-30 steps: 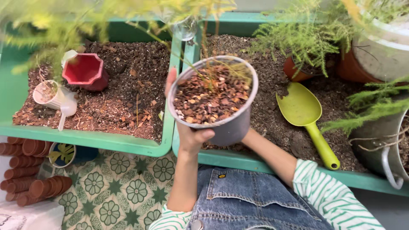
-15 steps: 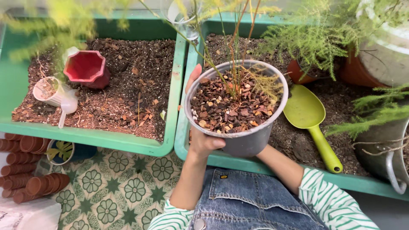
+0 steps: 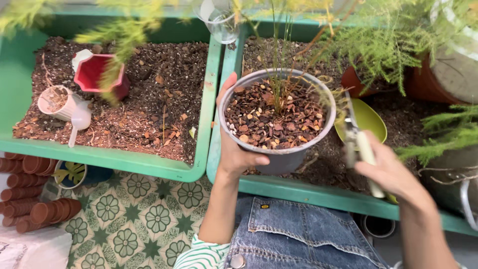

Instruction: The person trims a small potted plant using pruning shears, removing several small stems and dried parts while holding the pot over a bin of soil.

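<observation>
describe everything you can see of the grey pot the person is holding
The grey pot is round, looks like plastic, and has a rolled rim. It is filled near the top with brown bark chips and pale pebbles, and thin green and yellowing stems rise from the middle. It is held upright above the right green tray of soil. The left hand grips its left side, thumb across the front wall, fingers wrapped behind the rim. The right hand, holding a pale-handled tool, is close beside it, not touching.

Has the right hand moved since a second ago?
Yes. The right hand, unseen earlier, now holds a tool over the right green tray.
</observation>
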